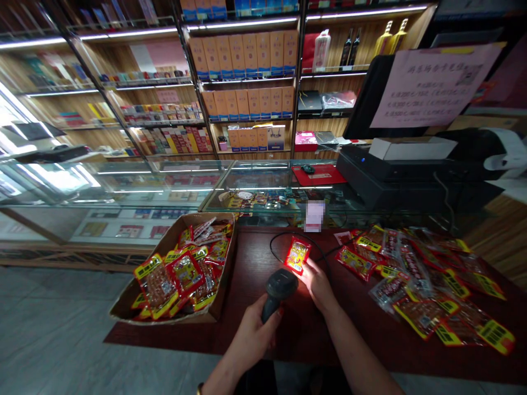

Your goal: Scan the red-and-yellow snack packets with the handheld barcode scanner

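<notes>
To the right of the open brown cardboard box (217,300), over the dark reddish-brown wooden surface (251,258), my left hand (253,330) has its grip wrapped around a black plastic handheld scanner (281,284). Farther right of the box, my right hand (317,284) pinches a small, brightly lit red-and-yellow plastic packet (298,254). Farthest right of it lies a loose pile of similar packets (420,280).

Open lane: bare dark wooden tabletop (249,249) between cardboard box (212,312) and barcode scanner (282,283). Obstructions: black cable (271,247) loops beyond scanner; snack packets (424,315) sprawl across right; glass counter (220,205) bounds far edge.
</notes>
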### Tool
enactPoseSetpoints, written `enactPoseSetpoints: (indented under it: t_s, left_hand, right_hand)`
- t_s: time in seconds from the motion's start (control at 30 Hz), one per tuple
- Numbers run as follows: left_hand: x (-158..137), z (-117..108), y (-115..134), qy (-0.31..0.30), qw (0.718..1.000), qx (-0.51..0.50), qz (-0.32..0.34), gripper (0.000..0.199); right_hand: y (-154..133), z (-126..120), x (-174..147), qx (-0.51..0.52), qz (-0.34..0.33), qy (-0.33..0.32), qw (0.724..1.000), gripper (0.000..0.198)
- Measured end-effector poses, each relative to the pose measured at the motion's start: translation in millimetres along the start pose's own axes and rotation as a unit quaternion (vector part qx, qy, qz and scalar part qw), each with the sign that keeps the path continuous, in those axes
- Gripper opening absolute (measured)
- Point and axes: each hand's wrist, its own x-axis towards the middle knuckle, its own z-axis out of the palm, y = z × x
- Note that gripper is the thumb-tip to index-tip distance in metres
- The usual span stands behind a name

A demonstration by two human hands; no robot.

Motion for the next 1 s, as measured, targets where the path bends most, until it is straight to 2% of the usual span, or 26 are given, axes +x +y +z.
enactPoseSetpoints:
  t_s: [0.27,0.53,0.8,1.0]
  left_hand:
    - [11,3,-9,0.002,1.0,-0.007,-0.008,0.037]
    - [17,9,-3,0.009,1.0,-0.007,0.004,0.035]
    - [8,7,2,0.009,1.0,-0.022,0.0,0.042]
    - [1,2,1,0.012,1.0,0.003,-0.013,0.041]
  right_hand:
    - [-3,3,-1,-0.015,0.007,-0.018,1.0,0.048]
    - [-5,5,-5,-0.023,0.012,-0.02,0.999,0.054]
    - [-3,3,-2,-0.021,0.027,-0.008,0.999,0.052]
    - [2,-1,2,-0.012,0.017,-0.018,1.0,0.051]
